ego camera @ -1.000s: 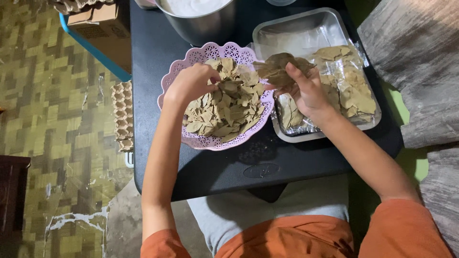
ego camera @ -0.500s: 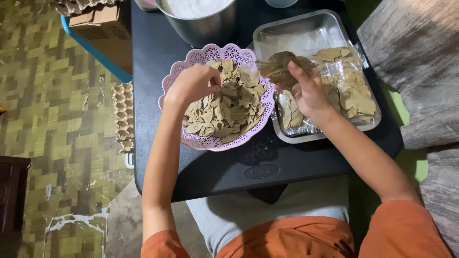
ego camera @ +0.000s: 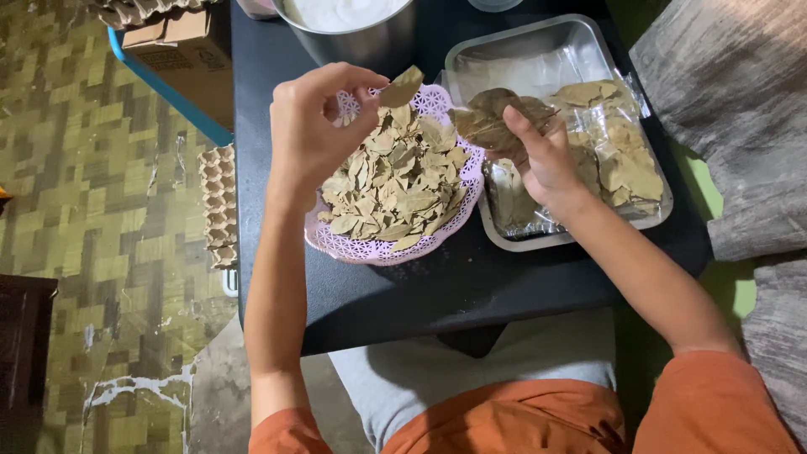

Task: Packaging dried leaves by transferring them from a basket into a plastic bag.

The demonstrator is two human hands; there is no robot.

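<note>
My left hand (ego camera: pixel 315 126) is raised over the pink lacy basket (ego camera: pixel 349 242) and pinches a single dried leaf (ego camera: pixel 402 87) between thumb and fingers. The basket is heaped with dried leaves (ego camera: pixel 395 181). My right hand (ego camera: pixel 542 155) holds a small bunch of dried leaves (ego camera: pixel 496 118) over the metal tray (ego camera: pixel 521 50). Clear packets of leaves (ego camera: pixel 622 160) lie in the tray's right half.
The black table (ego camera: pixel 437 294) carries a steel bowl (ego camera: pixel 353 38) with white contents at the back. Left of the table are stacked egg cartons (ego camera: pixel 220 206), a cardboard box (ego camera: pixel 172 50) and patterned floor. A grey wooden surface (ego camera: pixel 731 126) lies to the right.
My left hand has lifted out of the basket with one leaf pinched. My right hand keeps its bunch over the tray, hardly moved.
</note>
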